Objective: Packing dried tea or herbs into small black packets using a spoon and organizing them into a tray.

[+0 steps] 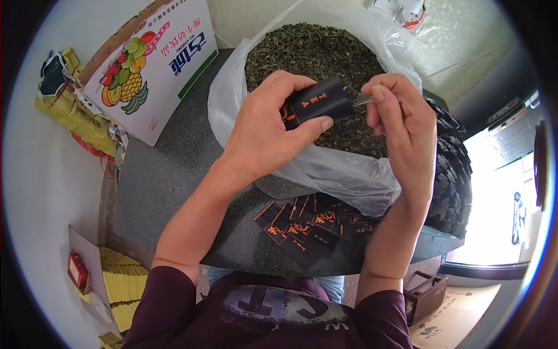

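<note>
My left hand (266,126) grips a black tea packet (322,102) with orange lettering, its mouth spread and facing right. Thumb and fingertips of my right hand (399,113) pinch a small, thin, greyish piece (362,99) at that mouth; whether it is metal or plastic I cannot tell. Both hands are above a large clear plastic bag (335,168) filled with loose dried tea leaves (301,48). Several flat black tea packets (301,235) lie fanned out on the dark speckled tabletop (174,165), between the bag and my body. What the held packet contains is hidden.
A printed cardboard box (152,65) stands at the table's left. Heaped black pieces (449,165), apparently packets, rise at the right edge. Yellow bundles (124,279) are stacked on the lower left. A dark brown wooden stool (425,296) and flat cardboard (453,309) lie at lower right.
</note>
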The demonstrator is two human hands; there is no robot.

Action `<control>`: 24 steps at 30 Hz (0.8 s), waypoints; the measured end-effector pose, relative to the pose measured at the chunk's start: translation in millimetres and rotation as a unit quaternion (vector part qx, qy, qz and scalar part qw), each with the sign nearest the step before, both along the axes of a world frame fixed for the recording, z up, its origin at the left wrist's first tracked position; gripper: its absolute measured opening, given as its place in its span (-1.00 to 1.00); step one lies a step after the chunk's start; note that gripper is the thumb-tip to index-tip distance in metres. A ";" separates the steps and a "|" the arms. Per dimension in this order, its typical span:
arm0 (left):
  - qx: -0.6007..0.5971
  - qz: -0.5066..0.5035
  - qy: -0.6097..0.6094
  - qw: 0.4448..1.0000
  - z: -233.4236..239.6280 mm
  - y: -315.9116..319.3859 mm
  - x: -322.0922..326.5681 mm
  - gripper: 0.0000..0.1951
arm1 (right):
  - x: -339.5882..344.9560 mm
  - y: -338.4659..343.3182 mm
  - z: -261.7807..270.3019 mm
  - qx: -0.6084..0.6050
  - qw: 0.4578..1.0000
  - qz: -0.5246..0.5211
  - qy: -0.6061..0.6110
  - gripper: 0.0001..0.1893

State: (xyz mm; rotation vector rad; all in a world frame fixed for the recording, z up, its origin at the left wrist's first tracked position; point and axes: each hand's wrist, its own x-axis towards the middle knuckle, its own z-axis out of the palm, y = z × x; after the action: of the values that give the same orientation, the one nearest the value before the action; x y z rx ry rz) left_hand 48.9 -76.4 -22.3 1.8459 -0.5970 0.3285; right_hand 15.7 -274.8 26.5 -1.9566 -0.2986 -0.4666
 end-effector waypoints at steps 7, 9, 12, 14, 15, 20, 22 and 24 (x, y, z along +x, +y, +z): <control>-0.030 -0.006 -0.009 0.999 7.9 -17.6 5.0 -0.54 | -13.5 -12.2 9.0 -0.095 0.992 -0.019 -0.085 -0.88; -0.029 -0.016 0.005 0.999 11.8 -22.9 4.4 -0.54 | -16.2 -18.8 12.0 -0.092 0.992 -0.019 -0.079 -0.88; -0.009 -0.030 0.006 0.999 9.9 -28.2 7.5 -0.54 | -20.9 -25.1 19.2 -0.086 0.995 -0.017 -0.055 -0.82; -0.013 -0.030 0.009 0.999 10.8 -32.7 7.9 -0.54 | -22.0 -28.3 20.4 -0.067 0.996 -0.041 -0.050 -0.82; -0.017 -0.025 0.014 0.999 11.4 -33.9 7.7 -0.54 | -22.0 -29.3 20.6 -0.067 0.996 -0.042 -0.050 -0.82; -0.072 -0.042 0.032 0.996 8.9 -44.7 10.7 -0.55 | -18.6 -29.9 18.3 -0.027 0.997 -0.009 -0.071 -0.83; -0.085 -0.045 0.052 0.994 8.5 -44.3 11.6 -0.55 | -19.2 -29.5 20.1 -0.006 0.997 -0.021 -0.076 -0.81; -0.104 -0.062 0.086 0.989 8.1 -42.6 13.6 -0.54 | -18.1 -29.6 20.5 0.015 0.996 -0.032 -0.081 -0.80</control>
State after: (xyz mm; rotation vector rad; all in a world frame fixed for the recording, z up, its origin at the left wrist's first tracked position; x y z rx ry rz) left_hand 62.6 -119.0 -14.2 1.6099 -0.5353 0.1415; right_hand -2.4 -304.4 46.9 -1.9066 -0.3310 -0.6707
